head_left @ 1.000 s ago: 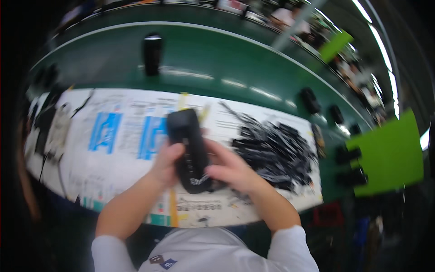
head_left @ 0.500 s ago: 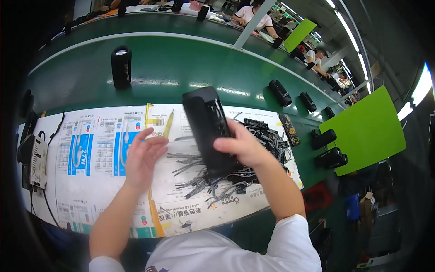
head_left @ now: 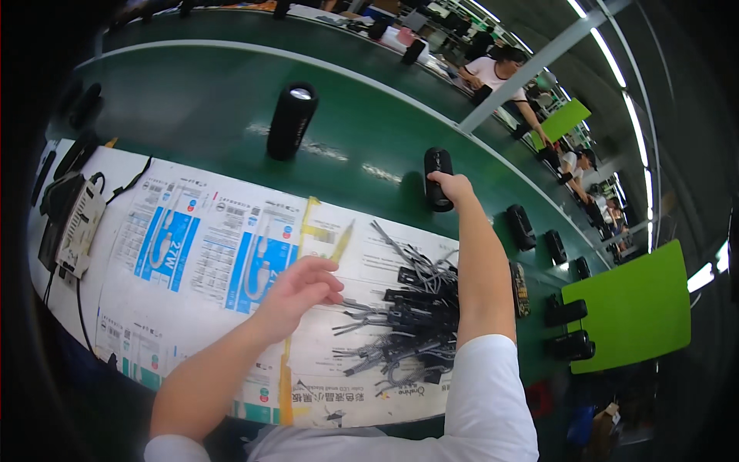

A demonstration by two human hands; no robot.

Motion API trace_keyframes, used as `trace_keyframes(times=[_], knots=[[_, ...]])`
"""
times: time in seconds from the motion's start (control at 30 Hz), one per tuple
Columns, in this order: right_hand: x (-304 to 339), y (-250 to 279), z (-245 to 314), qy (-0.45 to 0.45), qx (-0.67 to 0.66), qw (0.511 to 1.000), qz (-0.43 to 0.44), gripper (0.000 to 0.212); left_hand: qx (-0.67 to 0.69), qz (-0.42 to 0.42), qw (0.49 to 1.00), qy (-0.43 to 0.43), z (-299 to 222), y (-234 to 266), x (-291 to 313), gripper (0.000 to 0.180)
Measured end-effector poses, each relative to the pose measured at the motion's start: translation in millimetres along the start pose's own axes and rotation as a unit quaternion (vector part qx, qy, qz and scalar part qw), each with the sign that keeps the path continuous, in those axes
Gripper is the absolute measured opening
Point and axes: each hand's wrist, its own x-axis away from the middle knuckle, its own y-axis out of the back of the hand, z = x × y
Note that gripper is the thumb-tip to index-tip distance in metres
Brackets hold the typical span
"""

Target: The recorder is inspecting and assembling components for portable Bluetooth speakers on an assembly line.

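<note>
The right hand reaches past the printed white sheet and has its thumb and fingers closed about a black cylindrical speaker over the green counter. The thumb lies on the near side; the opposing fingers are mostly hidden, and whether the base touches the counter I cannot tell. Gripping low on the body probably keeps it steady at arm's length.

The left hand holds nothing—its fingers are loosely bent, slightly apart—over the sheet, just beside a yellow pen. Black straps with grey cords lie heaped under the right forearm, presumably grouped there for easy reach.

A second upright speaker stands well apart to the left, leaving a wide strip of green between the two. Beyond, a pale rail edges the counter; to the right, a speaker limits sideways room—more so than the lime-green panel farther out.
</note>
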Motion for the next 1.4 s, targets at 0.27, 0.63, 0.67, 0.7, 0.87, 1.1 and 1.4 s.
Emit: trace_keyframes(times=[0.27,0.63,0.67,0.7,0.87,1.1,1.4], knots=[[-12,-8,10,-0.007,0.08,0.996,0.042,0.057,0.026,-0.01,0.999,0.036,-9,2,-2,0.028],[-16,8,5,-0.011,0.091,0.995,0.037,0.081,0.042,-0.009,0.998,0.051,-7,4,-2,0.029],[-21,7,6,-0.009,0.091,0.995,-0.024,0.087,0.041,-0.015,0.998,0.048,-7,3,-2,0.029],[-23,10,6,-0.011,0.093,0.992,-0.09,0.093,0.048,0.0,0.998,0.048,-6,1,-5,0.029],[24,-16,106,0.343,-0.103,0.934,-0.013,0.093,0.078,-0.021,0.994,0.071,-15,1,-4,0.032],[82,-72,195,0.42,-0.138,0.89,0.111,0.086,0.156,-0.05,0.986,0.0,-8,13,-7,0.036],[148,-9,170,0.236,-0.153,0.937,0.206,0.051,0.006,-0.223,0.952,-0.211,-18,23,-14,0.049]])
